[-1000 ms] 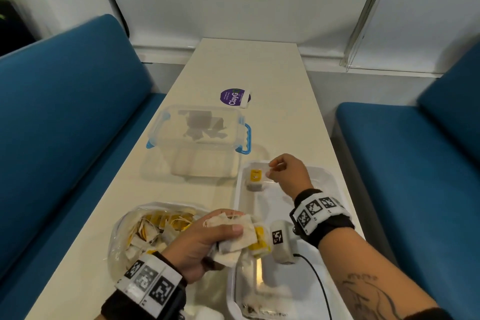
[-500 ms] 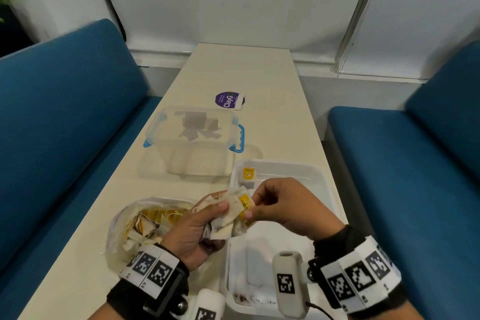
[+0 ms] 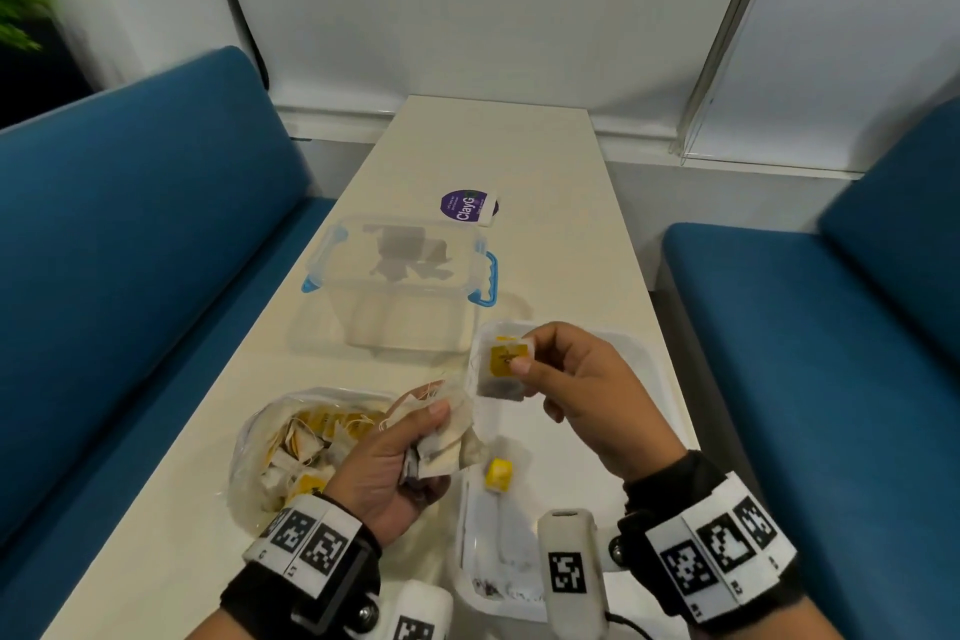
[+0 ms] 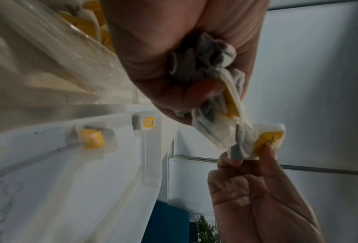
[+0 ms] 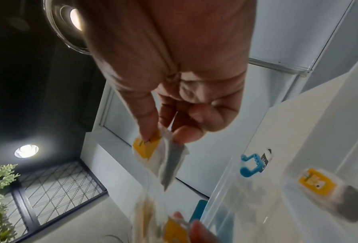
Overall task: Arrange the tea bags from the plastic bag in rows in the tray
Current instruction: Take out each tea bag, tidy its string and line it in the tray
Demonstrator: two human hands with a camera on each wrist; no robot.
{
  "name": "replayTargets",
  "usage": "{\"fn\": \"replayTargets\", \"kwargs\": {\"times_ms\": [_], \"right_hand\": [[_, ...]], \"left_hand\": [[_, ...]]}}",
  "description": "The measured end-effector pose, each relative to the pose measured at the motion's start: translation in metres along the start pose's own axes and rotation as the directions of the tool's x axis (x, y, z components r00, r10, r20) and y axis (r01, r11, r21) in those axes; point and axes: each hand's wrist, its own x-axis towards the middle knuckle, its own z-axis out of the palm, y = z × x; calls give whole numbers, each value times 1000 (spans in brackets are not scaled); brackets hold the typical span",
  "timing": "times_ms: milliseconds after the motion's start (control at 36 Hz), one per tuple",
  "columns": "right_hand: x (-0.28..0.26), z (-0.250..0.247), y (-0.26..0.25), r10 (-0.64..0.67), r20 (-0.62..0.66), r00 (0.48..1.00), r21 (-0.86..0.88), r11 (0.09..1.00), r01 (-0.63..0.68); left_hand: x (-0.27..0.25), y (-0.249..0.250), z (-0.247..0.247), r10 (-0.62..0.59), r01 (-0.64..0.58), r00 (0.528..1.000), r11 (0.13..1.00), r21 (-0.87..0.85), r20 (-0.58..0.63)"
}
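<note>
One tea bag [image 3: 503, 369] is now pinched clear of the bunch [image 3: 441, 437] by the right hand [image 3: 582, 390] fingers, above the tray [image 3: 649, 359]. Left hand [image 3: 395, 468] stays clenched round the bunch, beside the plastic bag [image 3: 275, 452] on the worktop [image 3: 498, 161].

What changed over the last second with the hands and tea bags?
The right hand came back from the white plastic tray, pinched one yellow-tagged tea bag out of the left hand's bunch and lifted it away. The left hand still grips the bunch; the clear plastic bag stayed put.
</note>
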Motion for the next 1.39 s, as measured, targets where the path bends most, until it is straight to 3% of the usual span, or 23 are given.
{"fn": "replayTargets", "kwargs": {"times_ms": [167, 333, 500, 750, 917, 1222, 1389], "right_hand": [[6, -10, -4, 10, -23, 1000, 73, 997, -9], [36, -25, 17, 61, -235, 970, -225, 968, -116], [77, -30, 45, 267, -280, 922, -340, 870, -356], [112, -9, 95, 480, -248, 842, -405, 738, -540], [122, -2, 124, 493, -246, 835, -420, 722, -550], [120, -2, 129, 478, -311, 821, -237, 798, -554], [118, -21, 103, 395, -279, 875, -348, 808, -476]], "left_hand": [[-7, 4, -6, -2, 2, 1000, 1000, -6, -5], [-9, 4, -19, -2, 2, 1000, 1000, 30, -19], [-7, 0, -24, -20, 24, 1000, 984, 174, -23], [5, -6, -21, -68, 76, 997, 950, 304, -35], [13, -8, -21, -103, 115, 993, 924, 364, -52], [17, -10, -24, -157, 153, 987, 885, 440, -27], [18, -9, -26, -156, 145, 988, 882, 448, -11]]}}
